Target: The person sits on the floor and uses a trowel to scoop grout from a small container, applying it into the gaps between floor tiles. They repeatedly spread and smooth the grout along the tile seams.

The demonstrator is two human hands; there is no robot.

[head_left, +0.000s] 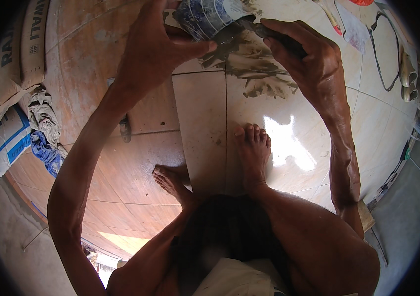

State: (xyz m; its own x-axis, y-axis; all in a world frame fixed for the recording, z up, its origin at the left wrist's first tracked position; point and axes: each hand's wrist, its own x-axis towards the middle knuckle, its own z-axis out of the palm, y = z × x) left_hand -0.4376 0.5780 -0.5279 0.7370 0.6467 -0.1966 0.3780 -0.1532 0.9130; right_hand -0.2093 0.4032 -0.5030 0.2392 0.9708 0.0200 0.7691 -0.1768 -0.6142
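At the far edge of the view, my left hand (153,54) is closed around a blue and white paint-smeared tub (202,18), tipped so its mouth faces right. My right hand (313,54) grips the dark handle of a scraper-like tool (291,43). Its front end reaches to the tub's mouth; the blade is partly lost against the wet paste. Grey-brown paste (264,64) is smeared in streaks over the pale tiles below both hands, across the joints.
Paper sacks (10,64), a white and blue bag (5,143) and a crumpled cloth (44,128) line the left. A small dark object (125,129) lies on the brown tiles. A brush (333,19), black strap (374,49) and sandals (407,74) are at right. My bare feet (253,153) stand close by.
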